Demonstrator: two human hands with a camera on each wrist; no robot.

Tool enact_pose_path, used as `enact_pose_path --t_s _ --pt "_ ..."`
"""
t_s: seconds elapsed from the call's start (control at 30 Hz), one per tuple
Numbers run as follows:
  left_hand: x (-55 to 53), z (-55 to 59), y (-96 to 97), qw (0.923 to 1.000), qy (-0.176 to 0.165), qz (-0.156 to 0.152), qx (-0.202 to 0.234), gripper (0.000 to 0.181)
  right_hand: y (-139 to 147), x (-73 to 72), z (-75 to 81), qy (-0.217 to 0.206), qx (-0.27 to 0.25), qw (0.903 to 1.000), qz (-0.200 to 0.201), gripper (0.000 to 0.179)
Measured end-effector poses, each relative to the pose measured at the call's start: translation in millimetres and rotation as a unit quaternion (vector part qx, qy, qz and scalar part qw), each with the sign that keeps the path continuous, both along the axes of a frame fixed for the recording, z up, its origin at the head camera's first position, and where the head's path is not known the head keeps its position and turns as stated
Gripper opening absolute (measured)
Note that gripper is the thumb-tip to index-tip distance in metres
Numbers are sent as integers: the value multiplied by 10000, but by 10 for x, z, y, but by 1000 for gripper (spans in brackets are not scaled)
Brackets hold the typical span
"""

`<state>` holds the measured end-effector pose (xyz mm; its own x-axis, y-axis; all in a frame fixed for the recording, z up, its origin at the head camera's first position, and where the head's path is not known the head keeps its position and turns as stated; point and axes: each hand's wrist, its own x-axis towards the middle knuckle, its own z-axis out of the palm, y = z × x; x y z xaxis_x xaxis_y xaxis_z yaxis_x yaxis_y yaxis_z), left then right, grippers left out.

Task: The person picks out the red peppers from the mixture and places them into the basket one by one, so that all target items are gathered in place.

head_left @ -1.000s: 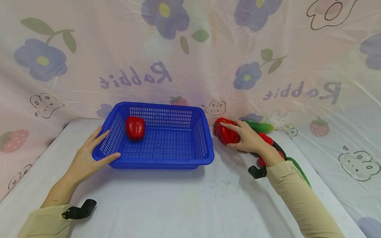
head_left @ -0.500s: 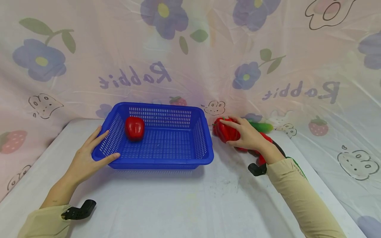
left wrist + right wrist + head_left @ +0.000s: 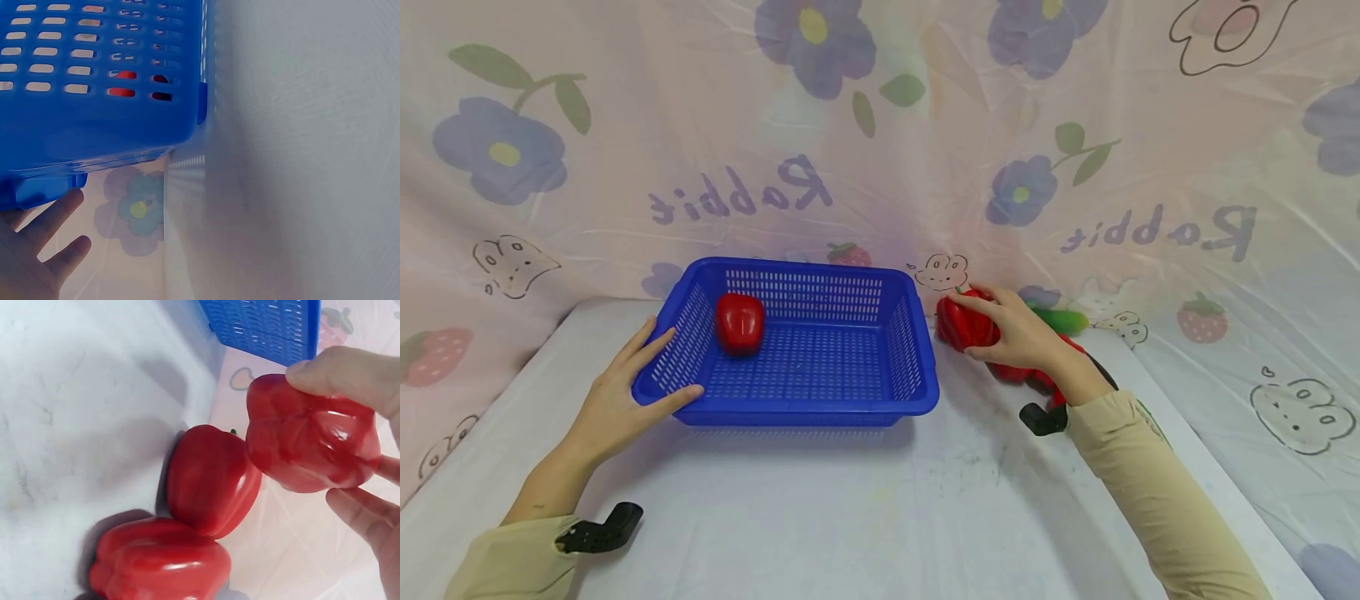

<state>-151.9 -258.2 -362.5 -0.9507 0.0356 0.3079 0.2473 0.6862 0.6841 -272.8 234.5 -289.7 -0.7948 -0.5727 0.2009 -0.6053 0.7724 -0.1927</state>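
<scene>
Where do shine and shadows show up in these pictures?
Right wrist view: glare on the held red pepper, shadows on the white table; head view: shadow below the blue basket; left wrist view: soft shadow beside the basket.

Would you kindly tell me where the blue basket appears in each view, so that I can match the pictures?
Head: the blue basket stands just left of centre.
Left wrist: it fills the upper left, cut off by the frame.
Right wrist: only part shows, at the top, right of centre.
Shared landmark: the white tabletop, at the bottom, right and left respectively.
</scene>
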Motion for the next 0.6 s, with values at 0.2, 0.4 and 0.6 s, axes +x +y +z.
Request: enact_pose_path --t_s 0.2,0.4,0.6 --pt "1 0 0 10000 -19 11 -4 84 -71 -19 61 213 -1 9997 112 79" --pt "7 9 5 10000 -69 12 -14 84 -150 -24 137 132 115 9998 72 79" --pt "4 4 7 10000 -56 23 -21 84 -213 -25 205 89 193 9998 39 78"
